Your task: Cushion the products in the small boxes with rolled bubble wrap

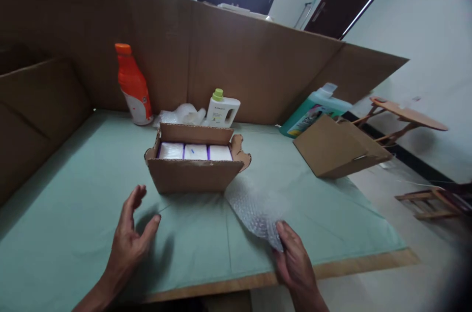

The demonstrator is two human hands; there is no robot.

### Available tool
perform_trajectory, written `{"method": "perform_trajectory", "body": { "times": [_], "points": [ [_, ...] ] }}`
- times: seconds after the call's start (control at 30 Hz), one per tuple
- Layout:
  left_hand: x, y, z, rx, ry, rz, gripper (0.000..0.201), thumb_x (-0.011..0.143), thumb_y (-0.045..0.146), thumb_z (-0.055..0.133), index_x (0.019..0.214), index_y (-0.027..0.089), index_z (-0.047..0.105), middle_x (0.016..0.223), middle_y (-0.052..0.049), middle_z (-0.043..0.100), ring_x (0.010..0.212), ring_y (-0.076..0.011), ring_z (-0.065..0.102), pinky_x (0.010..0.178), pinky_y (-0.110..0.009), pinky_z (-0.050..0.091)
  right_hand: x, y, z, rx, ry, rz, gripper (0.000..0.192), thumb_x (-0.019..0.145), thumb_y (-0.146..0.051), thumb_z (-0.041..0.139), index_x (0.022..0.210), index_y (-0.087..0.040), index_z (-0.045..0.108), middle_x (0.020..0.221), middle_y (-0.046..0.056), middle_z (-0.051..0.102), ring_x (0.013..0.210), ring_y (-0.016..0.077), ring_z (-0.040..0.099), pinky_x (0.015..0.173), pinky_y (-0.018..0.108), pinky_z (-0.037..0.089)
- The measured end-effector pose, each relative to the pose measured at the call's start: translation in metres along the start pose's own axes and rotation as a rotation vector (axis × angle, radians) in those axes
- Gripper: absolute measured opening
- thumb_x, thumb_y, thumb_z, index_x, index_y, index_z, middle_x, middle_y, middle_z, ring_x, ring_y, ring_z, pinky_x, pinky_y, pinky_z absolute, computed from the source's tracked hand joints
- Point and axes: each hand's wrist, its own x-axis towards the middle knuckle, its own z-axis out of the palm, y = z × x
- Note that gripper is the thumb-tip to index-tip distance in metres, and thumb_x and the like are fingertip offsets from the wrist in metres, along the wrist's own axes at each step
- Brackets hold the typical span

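Plastic bubble wrap [254,211] was pinched in the right hand [295,258], the left hand [129,243] spread apart; apparently three white packs [199,156] already sat in the box [195,177], its top unclosed

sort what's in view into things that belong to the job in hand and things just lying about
Likely part of the job:
bubble wrap in the right hand
open cardboard box
white packs inside

Apparently just lying about:
orange bottle
white jug
teal jug
carton at right
crumpled wrap
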Motion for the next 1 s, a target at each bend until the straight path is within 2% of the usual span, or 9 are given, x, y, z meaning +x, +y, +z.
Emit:
{"method": "perform_trajectory", "body": {
  "times": [0.17, 0.27, 0.4, 0.47, 0.57, 0.67, 0.73, 0.87, 1.0],
  "points": [
    [-0.067, 0.017, 0.003, -0.530, -0.494, -0.508, 0.084, 0.079, 0.058, 0.071, 0.148, 0.019, 0.043, 0.144, -0.021, 0.055, 0.124, -0.0355, 0.061, 0.099, -0.051, 0.054, -0.030, -0.014, 0.025, 0.184, -0.229, 0.144, 0.053, 0.079, -0.076, 0.059, 0.088, -0.025, 0.072, 0.068, 0.008, 0.072, 0.066, 0.0280, 0.069, 0.066, 0.042, 0.057],
    [-0.070, 0.032, 0.016, -0.738, -0.565, -0.652, 0.072, 0.078, 0.062, 0.068, 0.133, 0.017, 0.059, 0.134, -0.018, 0.063, 0.117, -0.0344, 0.065, 0.094, -0.048, 0.055, -0.032, -0.025, 0.041, 0.258, -0.318, 0.221, 0.057, 0.067, -0.078, 0.069, 0.081, -0.023, 0.072, 0.065, 0.008, 0.071, 0.059, 0.0258, 0.066, 0.059, 0.039, 0.055],
    [-0.041, 0.040, 0.014, -0.506, -0.279, -0.549, 0.070, 0.068, 0.057, 0.074, 0.123, 0.014, 0.062, 0.113, -0.012, 0.072, 0.100, -0.0280, 0.069, 0.088, -0.039, 0.055, -0.018, -0.026, 0.055, 0.250, -0.350, 0.272, 0.054, 0.075, -0.072, 0.066, 0.084, -0.019, 0.073, 0.073, 0.009, 0.072, 0.064, 0.0237, 0.066, 0.058, 0.035, 0.053],
    [-0.027, 0.034, 0.006, -0.324, -0.227, -0.451, 0.074, 0.067, 0.055, 0.073, 0.127, 0.013, 0.058, 0.104, -0.010, 0.073, 0.095, -0.0260, 0.069, 0.085, -0.037, 0.055, -0.011, -0.020, 0.056, 0.240, -0.323, 0.263, 0.054, 0.083, -0.068, 0.060, 0.097, -0.017, 0.071, 0.084, 0.010, 0.073, 0.073, 0.0239, 0.068, 0.060, 0.034, 0.053],
    [-0.018, 0.017, -0.005, -0.113, -0.257, -0.368, 0.088, 0.069, 0.053, 0.070, 0.141, 0.010, 0.046, 0.092, -0.008, 0.071, 0.087, -0.0254, 0.069, 0.079, -0.039, 0.055, -0.006, -0.012, 0.055, 0.055, -0.266, 0.151, 0.058, 0.086, -0.062, 0.059, 0.122, -0.016, 0.062, 0.107, 0.015, 0.073, 0.091, 0.0256, 0.069, 0.069, 0.034, 0.054],
    [-0.017, 0.003, -0.010, 0.097, -0.239, -0.305, 0.092, 0.074, 0.053, 0.065, 0.150, 0.009, 0.037, 0.096, -0.012, 0.071, 0.097, -0.0301, 0.069, 0.084, -0.044, 0.054, -0.004, -0.008, 0.065, -0.298, -0.246, -0.028, 0.074, 0.078, -0.053, 0.069, 0.140, -0.018, 0.050, 0.119, 0.014, 0.071, 0.097, 0.0270, 0.068, 0.080, 0.039, 0.055],
    [-0.017, -0.002, -0.010, 0.218, -0.254, -0.258, 0.087, 0.076, 0.053, 0.061, 0.149, 0.010, 0.041, 0.097, -0.013, 0.071, 0.100, -0.0321, 0.069, 0.085, -0.043, 0.053, -0.003, -0.005, 0.079, -0.489, -0.247, -0.132, 0.077, 0.076, -0.045, 0.071, 0.144, -0.018, 0.048, 0.114, 0.013, 0.072, 0.091, 0.0272, 0.068, 0.085, 0.043, 0.054],
    [-0.013, -0.003, -0.007, 0.425, -0.366, -0.169, 0.077, 0.081, 0.049, 0.049, 0.147, 0.010, 0.045, 0.075, -0.004, 0.067, 0.075, -0.0267, 0.068, 0.072, -0.036, 0.051, -0.001, 0.005, 0.095, -0.670, -0.212, -0.286, 0.050, 0.088, -0.034, 0.051, 0.134, -0.016, 0.060, 0.093, 0.011, 0.075, 0.083, 0.0281, 0.069, 0.082, 0.043, 0.054],
    [-0.008, -0.002, -0.009, 0.588, -0.444, -0.096, 0.067, 0.082, 0.042, 0.049, 0.143, 0.015, 0.051, 0.066, -0.001, 0.064, 0.065, -0.0239, 0.065, 0.063, -0.032, 0.046, 0.000, 0.018, 0.072, -0.743, -0.146, -0.360, 0.044, 0.091, -0.033, 0.050, 0.131, -0.020, 0.062, 0.076, 0.005, 0.073, 0.068, 0.0256, 0.068, 0.071, 0.039, 0.053]
  ]
}}
